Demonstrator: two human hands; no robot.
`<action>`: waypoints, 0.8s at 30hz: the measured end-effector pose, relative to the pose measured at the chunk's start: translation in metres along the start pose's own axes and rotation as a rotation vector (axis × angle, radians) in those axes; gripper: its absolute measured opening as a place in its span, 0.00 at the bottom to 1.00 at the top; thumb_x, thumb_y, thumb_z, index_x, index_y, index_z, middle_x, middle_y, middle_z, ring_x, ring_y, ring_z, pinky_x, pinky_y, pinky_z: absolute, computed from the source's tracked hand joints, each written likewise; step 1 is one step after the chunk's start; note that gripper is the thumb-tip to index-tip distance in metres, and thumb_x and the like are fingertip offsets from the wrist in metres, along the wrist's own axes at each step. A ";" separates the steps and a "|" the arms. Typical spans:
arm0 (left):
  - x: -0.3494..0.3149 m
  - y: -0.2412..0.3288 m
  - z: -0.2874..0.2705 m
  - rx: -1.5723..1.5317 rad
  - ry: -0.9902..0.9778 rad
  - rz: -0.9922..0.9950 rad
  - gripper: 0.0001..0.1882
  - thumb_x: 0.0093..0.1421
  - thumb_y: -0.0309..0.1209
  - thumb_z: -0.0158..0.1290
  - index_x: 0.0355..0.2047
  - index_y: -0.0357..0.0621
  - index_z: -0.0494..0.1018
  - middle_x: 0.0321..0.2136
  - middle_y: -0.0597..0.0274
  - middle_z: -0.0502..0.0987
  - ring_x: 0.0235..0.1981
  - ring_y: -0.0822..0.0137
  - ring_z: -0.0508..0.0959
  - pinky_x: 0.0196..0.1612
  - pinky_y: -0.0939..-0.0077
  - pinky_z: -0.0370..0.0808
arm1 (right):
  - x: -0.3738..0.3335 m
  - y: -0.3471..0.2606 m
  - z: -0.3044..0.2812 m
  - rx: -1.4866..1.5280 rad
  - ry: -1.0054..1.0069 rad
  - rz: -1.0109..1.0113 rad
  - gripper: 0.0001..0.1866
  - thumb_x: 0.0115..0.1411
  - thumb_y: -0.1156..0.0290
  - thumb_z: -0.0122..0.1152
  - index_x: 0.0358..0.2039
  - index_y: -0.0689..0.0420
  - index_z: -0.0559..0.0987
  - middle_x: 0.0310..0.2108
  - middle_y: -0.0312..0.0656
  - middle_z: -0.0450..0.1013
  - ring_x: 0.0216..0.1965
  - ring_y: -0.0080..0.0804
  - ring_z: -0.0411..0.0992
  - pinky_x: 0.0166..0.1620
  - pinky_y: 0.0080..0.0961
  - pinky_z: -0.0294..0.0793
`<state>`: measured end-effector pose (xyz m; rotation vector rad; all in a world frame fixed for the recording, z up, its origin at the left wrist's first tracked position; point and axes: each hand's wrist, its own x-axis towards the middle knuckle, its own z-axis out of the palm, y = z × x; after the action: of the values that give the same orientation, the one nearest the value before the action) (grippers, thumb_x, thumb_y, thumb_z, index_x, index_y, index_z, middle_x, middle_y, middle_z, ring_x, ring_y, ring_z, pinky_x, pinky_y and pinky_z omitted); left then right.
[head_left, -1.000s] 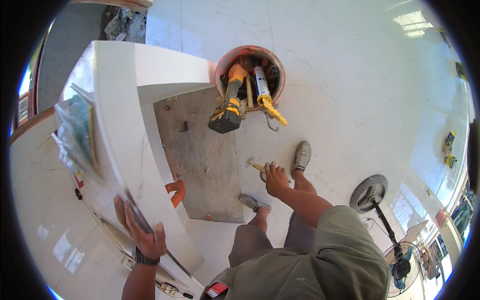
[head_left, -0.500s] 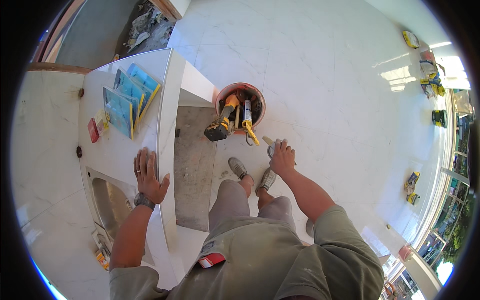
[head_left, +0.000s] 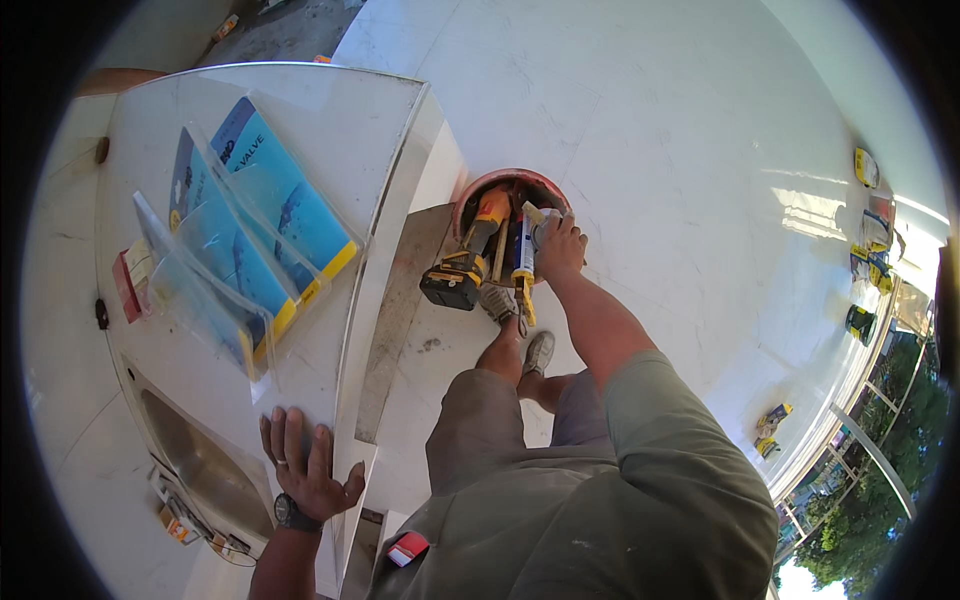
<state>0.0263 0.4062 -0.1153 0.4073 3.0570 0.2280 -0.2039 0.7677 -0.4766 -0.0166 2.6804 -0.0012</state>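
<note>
My left hand (head_left: 307, 468) lies open with fingers spread on the white countertop (head_left: 330, 130), beside the sink (head_left: 195, 455). At the reddish bucket (head_left: 515, 178), my right hand (head_left: 562, 247) is closed on what looks like a roll of tape (head_left: 541, 226) with a pale yellowish loose end; the fingers partly cover it. The hand is over the bucket's right side. Inside the bucket stand a yellow-and-black cordless power tool (head_left: 470, 255), a wooden handle (head_left: 500, 250) and a sealant tube (head_left: 524, 252) with a yellow end.
Several blue-and-yellow cards in clear plastic packaging (head_left: 290, 200) lie on the counter, with a small red box (head_left: 127, 285) beside them. My shoes (head_left: 540, 350) are on the marbled tile floor (head_left: 640, 170). Packages and a dark tub (head_left: 860, 323) line the right wall.
My right hand has carried the tape-like roll up to the bucket from the floor area at its lower right. My left hand stays on the counter as the view shifts closer to it.
</note>
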 end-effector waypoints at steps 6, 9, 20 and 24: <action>-0.009 -0.003 -0.002 0.004 -0.085 -0.018 0.41 0.64 0.52 0.49 0.71 0.44 0.54 0.69 0.31 0.54 0.68 0.26 0.56 0.65 0.24 0.56 | 0.054 -0.006 0.038 -0.129 0.042 -0.111 0.24 0.64 0.69 0.55 0.61 0.53 0.67 0.63 0.53 0.60 0.60 0.50 0.66 0.58 0.46 0.66; -0.015 -0.001 -0.003 0.024 -0.112 -0.039 0.41 0.65 0.51 0.48 0.73 0.47 0.51 0.69 0.32 0.52 0.68 0.25 0.56 0.64 0.23 0.56 | 0.070 -0.011 0.053 -0.247 0.067 -0.223 0.25 0.65 0.67 0.55 0.63 0.52 0.67 0.60 0.50 0.62 0.57 0.46 0.67 0.55 0.44 0.66; -0.024 0.003 -0.003 0.105 -0.143 -0.078 0.41 0.67 0.52 0.46 0.74 0.49 0.47 0.70 0.33 0.48 0.68 0.25 0.53 0.65 0.23 0.54 | 0.081 -0.024 0.064 -0.105 -0.057 -0.257 0.37 0.59 0.58 0.66 0.66 0.53 0.62 0.62 0.53 0.60 0.59 0.51 0.67 0.57 0.46 0.67; -0.025 0.004 -0.004 0.099 -0.148 -0.082 0.41 0.67 0.51 0.46 0.74 0.49 0.47 0.71 0.35 0.49 0.68 0.25 0.53 0.65 0.24 0.54 | 0.082 -0.013 0.054 0.172 -0.211 -0.212 0.46 0.57 0.51 0.70 0.69 0.55 0.59 0.68 0.56 0.54 0.65 0.58 0.63 0.62 0.48 0.68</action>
<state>0.0508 0.4025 -0.1103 0.2878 2.9389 0.0407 -0.2529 0.7540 -0.5614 -0.2331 2.4469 -0.2802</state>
